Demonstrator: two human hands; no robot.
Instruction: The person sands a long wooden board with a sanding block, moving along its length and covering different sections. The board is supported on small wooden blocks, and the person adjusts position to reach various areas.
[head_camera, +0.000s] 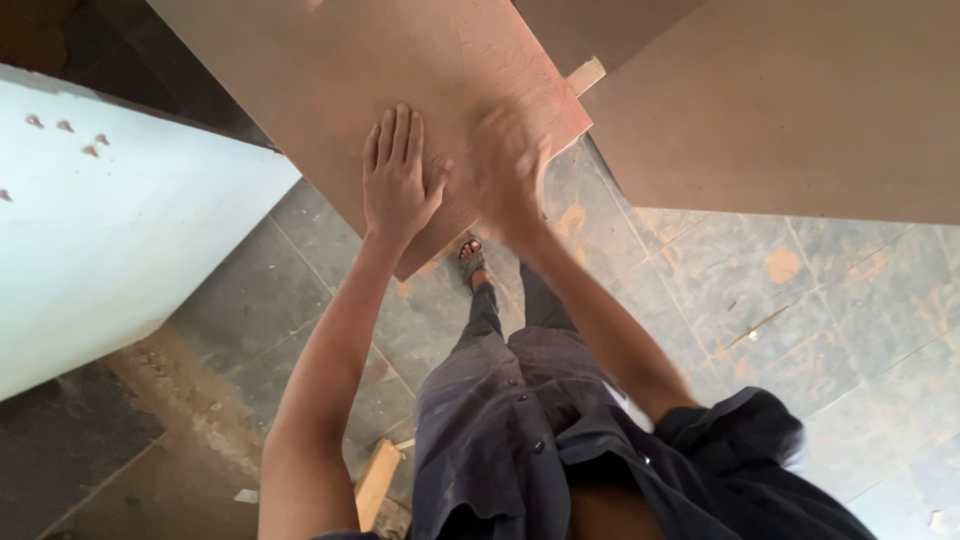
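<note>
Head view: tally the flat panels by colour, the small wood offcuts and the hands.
Brown flat wooden boards: 2, one under the hands, one at right
White flat panel: 1
Small pale wood offcuts: 2
Hands: 2, left hand, right hand
Total: 7

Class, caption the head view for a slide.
Both hands, left hand flat, right hand blurred, on a brown board.
</note>
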